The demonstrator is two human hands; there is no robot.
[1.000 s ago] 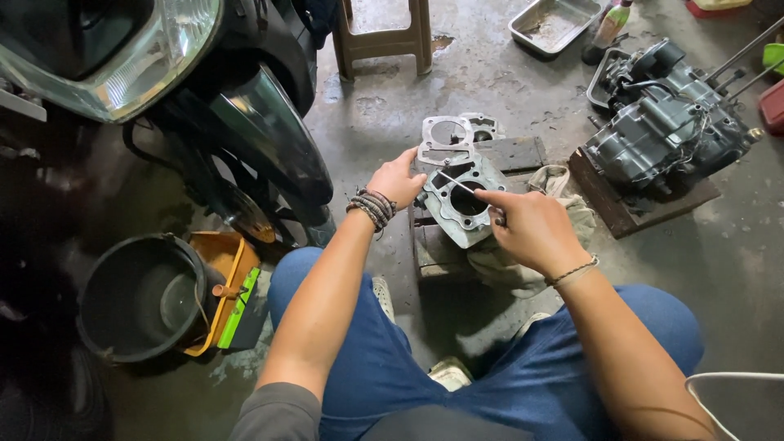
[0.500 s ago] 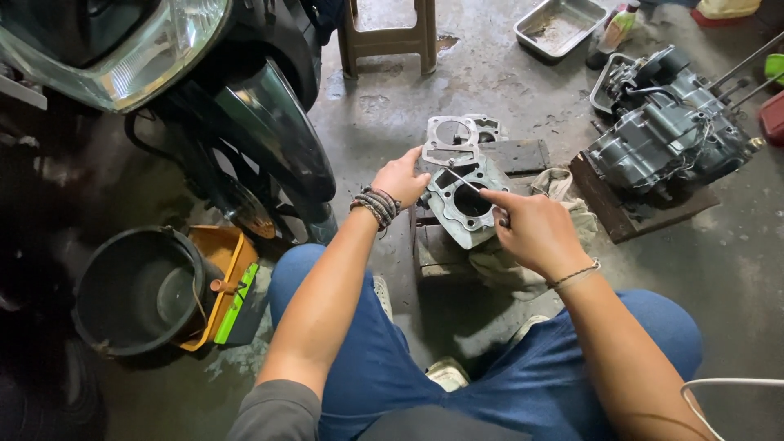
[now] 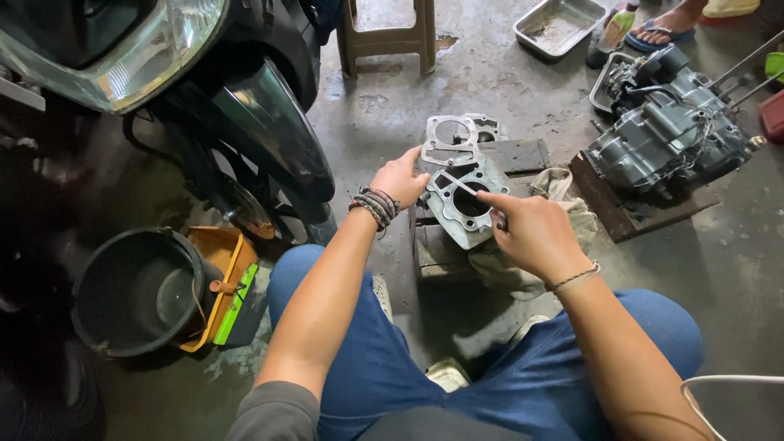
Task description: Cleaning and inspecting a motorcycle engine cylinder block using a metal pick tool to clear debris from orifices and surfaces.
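Above the person's knees, on a wooden block point(image 3: 437, 249), lies a grey cylinder block point(image 3: 465, 200); the left hand point(image 3: 400, 175) steadies its near edge with fingers curled on it, while the right hand point(image 3: 531, 233) pinches a thin blade point(image 3: 459, 184) against its top face. Just beyond it lies a gasket point(image 3: 449, 135), with an engine point(image 3: 665, 135) farther right and a metal tray point(image 3: 559, 24) farthest off.

Dull grey cast-metal cylinder block point(image 3: 465, 204) on rough wooden block point(image 3: 437, 249).
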